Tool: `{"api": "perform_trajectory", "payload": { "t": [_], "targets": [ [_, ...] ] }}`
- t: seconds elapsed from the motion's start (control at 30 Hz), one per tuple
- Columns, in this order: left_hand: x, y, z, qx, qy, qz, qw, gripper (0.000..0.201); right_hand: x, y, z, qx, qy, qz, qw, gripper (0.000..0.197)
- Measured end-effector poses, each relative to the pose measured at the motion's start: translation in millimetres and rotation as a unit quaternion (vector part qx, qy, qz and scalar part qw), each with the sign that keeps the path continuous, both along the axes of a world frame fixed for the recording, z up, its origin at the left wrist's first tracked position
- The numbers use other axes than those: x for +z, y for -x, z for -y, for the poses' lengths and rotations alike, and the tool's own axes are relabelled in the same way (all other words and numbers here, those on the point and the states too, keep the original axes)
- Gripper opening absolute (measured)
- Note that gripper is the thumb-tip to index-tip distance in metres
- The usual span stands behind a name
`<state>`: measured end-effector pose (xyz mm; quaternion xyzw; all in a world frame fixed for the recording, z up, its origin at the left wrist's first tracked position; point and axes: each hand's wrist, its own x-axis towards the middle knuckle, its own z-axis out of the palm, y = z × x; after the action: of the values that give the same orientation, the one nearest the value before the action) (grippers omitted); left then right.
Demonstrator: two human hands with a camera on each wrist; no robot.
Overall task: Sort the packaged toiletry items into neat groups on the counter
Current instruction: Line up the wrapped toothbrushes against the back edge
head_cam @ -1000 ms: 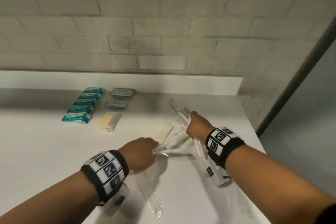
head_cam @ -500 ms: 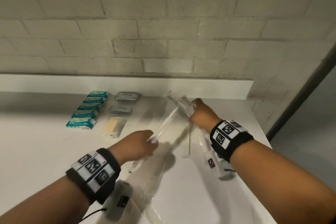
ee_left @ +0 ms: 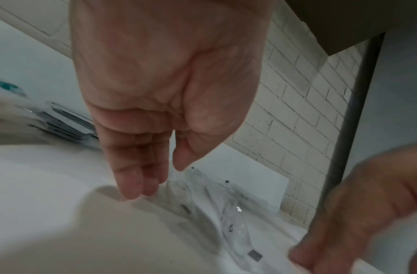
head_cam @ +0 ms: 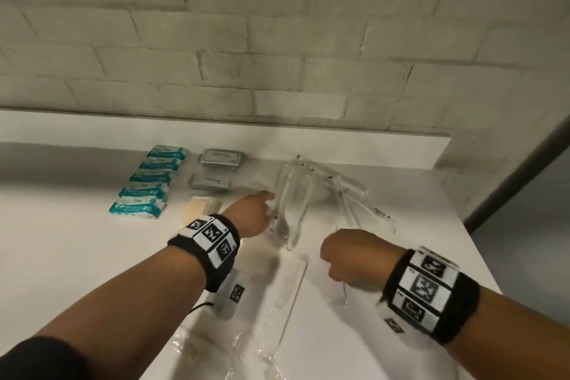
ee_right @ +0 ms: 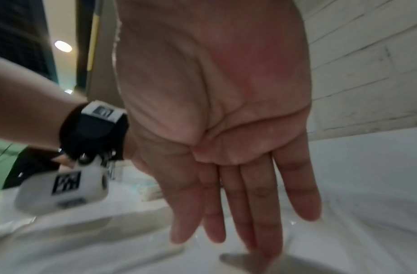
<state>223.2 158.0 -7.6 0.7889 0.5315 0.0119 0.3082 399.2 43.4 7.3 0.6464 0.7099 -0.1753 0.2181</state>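
White bench (head_cam: 61, 256) under a pale brick wall (head_cam: 277, 40), seen from above with two bare forearms reaching in. At the back left, teal-and-white packets (head_cam: 145, 183) lie in a neat column of five. Just beside them to the right sit two grey sachets (head_cam: 216, 171), one behind the other, and a cream-coloured packet (head_cam: 200, 207) lies in front of those.

Clear plastic sleeves (head_cam: 324, 191) holding thin white sticks lie fanned out at the back right. More clear sleeves (head_cam: 290, 284) lie between the forearms and run towards the near edge, where they are cut off.

The left hand (head_cam: 251, 214) reaches forward to the left edge of the fanned sleeves; its wrist view shows the fingers (ee_left: 134, 166) straight and together, pointing down, holding nothing. The right hand (head_cam: 351, 259) hovers nearer, over the bench; its wrist view shows the palm flat and the fingers (ee_right: 254, 200) stretched out and empty.

Both wrists wear black bands with black-and-white square markers (head_cam: 425, 287). The clear sleeves are blurred and hard to count. A dark upright strip (head_cam: 518, 176) edges the right side.
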Motion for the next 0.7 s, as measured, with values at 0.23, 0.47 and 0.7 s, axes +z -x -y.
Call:
{"api": "perform_trajectory", "payload": {
  "t": [0.23,0.47,0.7],
  "targets": [
    [9.2,-7.3,10.5,-0.141,-0.048,-0.105,0.983,0.039,-8.4,2.5,-48.6,0.017,-0.163,-0.083,0.983,0.047],
    [-8.2,-1.3,10.7,-0.138,-0.118,-0.133,0.974,0.064,-14.7,-7.9,-73.4,0.040,-0.281,-0.127,0.951,0.010],
    [-14.9,-26.5,10.1,-0.236,-0.215,-0.146,0.936,0.036,39.5,-16.3,-96.8,-0.271,-0.320,-0.412,0.809,0.014]
  ]
}}
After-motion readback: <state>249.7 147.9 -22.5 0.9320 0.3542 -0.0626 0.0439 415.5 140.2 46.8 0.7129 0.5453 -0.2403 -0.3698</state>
